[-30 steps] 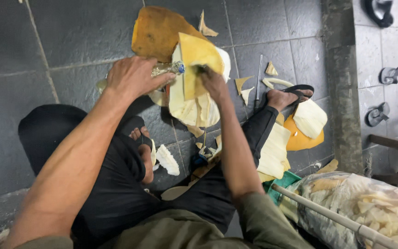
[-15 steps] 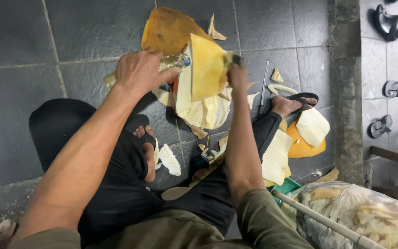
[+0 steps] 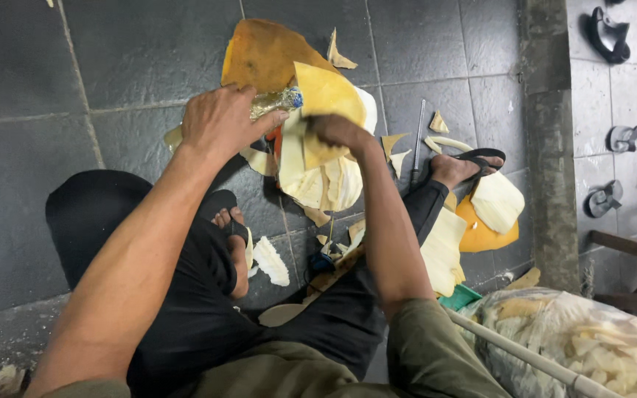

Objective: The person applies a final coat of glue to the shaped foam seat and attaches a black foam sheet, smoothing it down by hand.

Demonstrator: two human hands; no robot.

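Lowered since earlier, the right hand (image 3: 337, 131) pinches a stiff, light-looking pale yellow rind slab (image 3: 326, 99) by its lower edge while the left hand (image 3: 219, 121) grips a foil-wrapped handle (image 3: 276, 101).

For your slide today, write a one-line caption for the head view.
Seated on a tiled floor, left hand grips a foil-wrapped handle while right hand holds a yellow sheet.

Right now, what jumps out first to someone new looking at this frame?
The two bare hands at top centre: the left hand grips a foil-wrapped tool handle, the right hand holds a pale yellow curved slab of fruit rind. Around them, yellow-and-white rind scraps litter the dark grey tiled floor, and a clear plastic bag of pale cut pieces sits at lower right.
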